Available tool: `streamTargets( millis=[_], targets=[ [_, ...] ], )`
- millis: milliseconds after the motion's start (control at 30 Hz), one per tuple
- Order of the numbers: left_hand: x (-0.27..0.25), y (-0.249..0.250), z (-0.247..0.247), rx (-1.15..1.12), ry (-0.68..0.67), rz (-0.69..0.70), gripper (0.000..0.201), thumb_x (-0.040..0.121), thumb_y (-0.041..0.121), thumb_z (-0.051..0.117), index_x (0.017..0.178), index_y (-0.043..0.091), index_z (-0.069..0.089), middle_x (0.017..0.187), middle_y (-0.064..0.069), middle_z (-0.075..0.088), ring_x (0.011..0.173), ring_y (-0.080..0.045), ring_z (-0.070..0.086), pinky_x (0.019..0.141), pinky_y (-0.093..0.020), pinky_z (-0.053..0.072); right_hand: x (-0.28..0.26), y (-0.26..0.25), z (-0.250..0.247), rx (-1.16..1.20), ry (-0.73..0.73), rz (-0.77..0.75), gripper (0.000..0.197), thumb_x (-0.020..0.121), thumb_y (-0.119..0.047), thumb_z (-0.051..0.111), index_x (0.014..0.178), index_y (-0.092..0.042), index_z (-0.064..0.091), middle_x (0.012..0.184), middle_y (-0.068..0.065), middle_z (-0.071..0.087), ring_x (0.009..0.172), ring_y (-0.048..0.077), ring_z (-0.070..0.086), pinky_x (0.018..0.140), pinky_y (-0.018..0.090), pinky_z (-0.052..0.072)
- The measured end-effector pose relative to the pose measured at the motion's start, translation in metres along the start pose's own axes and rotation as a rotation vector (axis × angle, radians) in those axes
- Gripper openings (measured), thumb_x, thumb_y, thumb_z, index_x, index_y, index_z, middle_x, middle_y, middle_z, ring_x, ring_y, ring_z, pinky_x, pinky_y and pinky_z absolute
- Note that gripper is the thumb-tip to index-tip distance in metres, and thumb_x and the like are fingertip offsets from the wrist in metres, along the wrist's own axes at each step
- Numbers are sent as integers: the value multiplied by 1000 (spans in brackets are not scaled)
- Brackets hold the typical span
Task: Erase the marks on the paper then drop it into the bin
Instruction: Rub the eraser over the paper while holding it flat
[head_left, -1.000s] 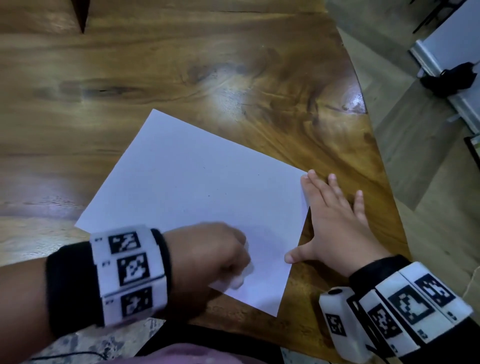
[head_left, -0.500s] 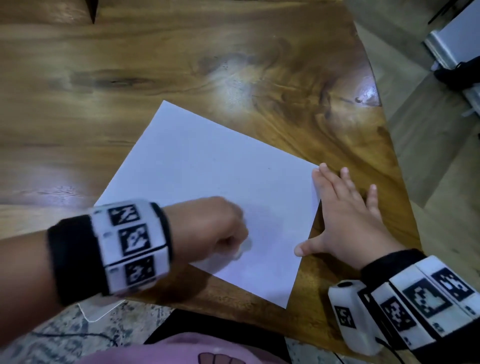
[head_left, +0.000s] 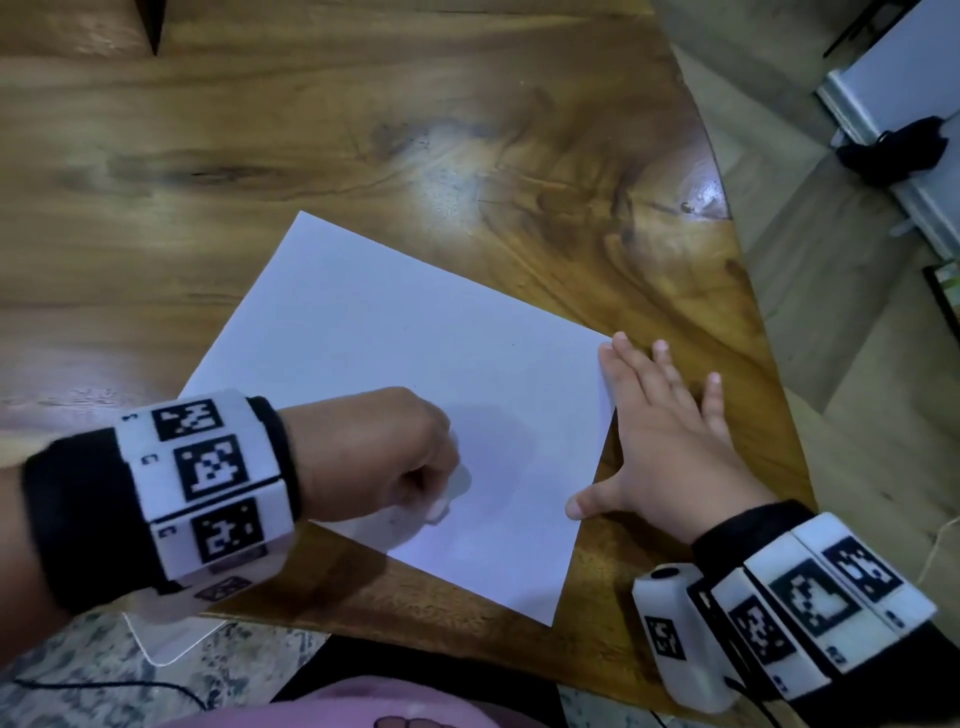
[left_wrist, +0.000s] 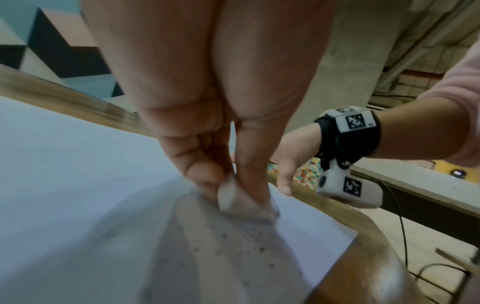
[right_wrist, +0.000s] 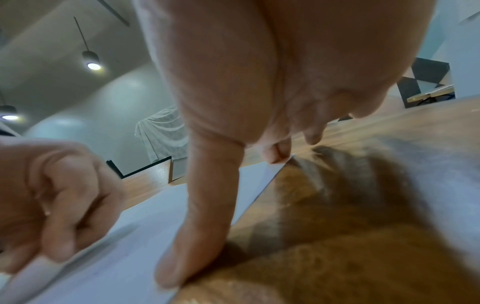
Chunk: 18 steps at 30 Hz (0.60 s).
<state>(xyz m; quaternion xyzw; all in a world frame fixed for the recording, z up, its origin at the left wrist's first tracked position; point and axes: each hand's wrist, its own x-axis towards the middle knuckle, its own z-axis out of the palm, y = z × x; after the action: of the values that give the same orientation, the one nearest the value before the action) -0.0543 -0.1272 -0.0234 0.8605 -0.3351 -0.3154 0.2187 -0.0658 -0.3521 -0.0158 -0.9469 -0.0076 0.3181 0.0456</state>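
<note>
A white sheet of paper (head_left: 415, 374) lies askew on the wooden table (head_left: 311, 130). My left hand (head_left: 395, 462) is curled into a fist over the paper's near part and pinches a small white eraser (left_wrist: 228, 195) whose end presses on the sheet. Grey eraser crumbs (left_wrist: 241, 236) speckle the paper (left_wrist: 64, 195) just below it. My right hand (head_left: 660, 436) lies flat with straight fingers along the paper's right edge, its thumb (right_wrist: 192, 236) and forefinger tip pressing down on that edge of the sheet (right_wrist: 135, 236). No bin shows in any view.
The table's curved right edge (head_left: 748, 291) drops to a tiled floor. A black bag (head_left: 893, 148) sits by a white unit at the far right. A clear plastic piece (head_left: 166, 639) lies beneath the table's near edge, close to my lap.
My left fist with the eraser has shifted back and forth over the paper's near part. The right hand has stayed flat on the paper's right edge.
</note>
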Motion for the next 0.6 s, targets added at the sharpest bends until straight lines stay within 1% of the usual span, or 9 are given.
streamTargets(
  millis=[67, 133, 200, 267, 367, 400, 467, 533, 600],
  targets=[
    [11, 9, 5, -13, 106, 31, 6, 76, 9, 62, 74, 13, 65, 72, 14, 45, 68, -5, 47, 61, -9, 31, -1, -1, 0, -3, 3, -4, 140, 50, -58, 79, 144, -25, -19, 152, -16, -26, 139, 11, -29, 112, 48, -18],
    [20, 16, 11, -94, 139, 0, 9, 77, 17, 57, 73, 12, 63, 71, 13, 45, 70, -11, 51, 63, -21, 40, -2, -1, 0, -3, 3, -3, 139, 51, -59, 78, 144, -25, -19, 152, -16, -27, 139, 11, -29, 112, 49, -18],
    [15, 19, 13, -329, 58, -166, 13, 72, 26, 50, 69, 20, 61, 64, 12, 49, 65, -10, 53, 72, -36, 49, -2, -1, -1, -6, -4, 1, 139, 51, -59, 78, 144, -26, -19, 151, -17, -27, 138, 11, -30, 113, 49, -18],
    [6, 16, 20, -342, -33, -233, 11, 66, 23, 55, 55, 24, 55, 53, 10, 56, 57, -7, 53, 68, -37, 49, -1, -1, -1, -5, -4, 1, 139, 51, -59, 78, 144, -26, -19, 151, -17, -27, 138, 11, -30, 113, 49, -19],
    [-5, 10, 21, -275, -95, -257, 13, 57, 9, 60, 49, 17, 54, 51, 2, 59, 65, -26, 61, 62, -34, 39, -1, -1, 0, -10, -1, -4, 139, 51, -59, 78, 144, -25, -20, 151, -16, -27, 138, 12, -30, 112, 49, -18],
    [-4, 9, 19, -272, -75, -234, 11, 58, 7, 60, 50, 14, 55, 52, 3, 57, 69, -30, 62, 64, -33, 40, -1, -1, 0, -14, -3, -5, 140, 51, -59, 78, 144, -25, -20, 151, -15, -28, 138, 12, -30, 112, 49, -18],
    [6, 14, 14, -181, 15, -113, 8, 66, 9, 60, 59, 11, 58, 64, 9, 51, 68, -17, 56, 64, -22, 41, -1, -1, 0, -18, -8, -8, 140, 51, -60, 77, 144, -24, -21, 151, -14, -28, 138, 12, -30, 112, 49, -18],
    [17, 25, 8, 70, 99, 60, 7, 75, 11, 60, 68, 13, 61, 74, 7, 48, 67, -13, 49, 62, -26, 42, -1, -1, 0, -20, -8, -10, 140, 51, -60, 77, 144, -24, -21, 151, -14, -29, 138, 13, -30, 112, 50, -18],
    [24, 27, 9, 49, 146, 88, 9, 80, 12, 58, 71, 12, 60, 78, 3, 50, 69, -15, 49, 62, -29, 42, -1, -1, 0, -24, -9, -8, 140, 52, -60, 77, 144, -24, -21, 151, -14, -29, 138, 13, -30, 113, 50, -17]
  ],
)
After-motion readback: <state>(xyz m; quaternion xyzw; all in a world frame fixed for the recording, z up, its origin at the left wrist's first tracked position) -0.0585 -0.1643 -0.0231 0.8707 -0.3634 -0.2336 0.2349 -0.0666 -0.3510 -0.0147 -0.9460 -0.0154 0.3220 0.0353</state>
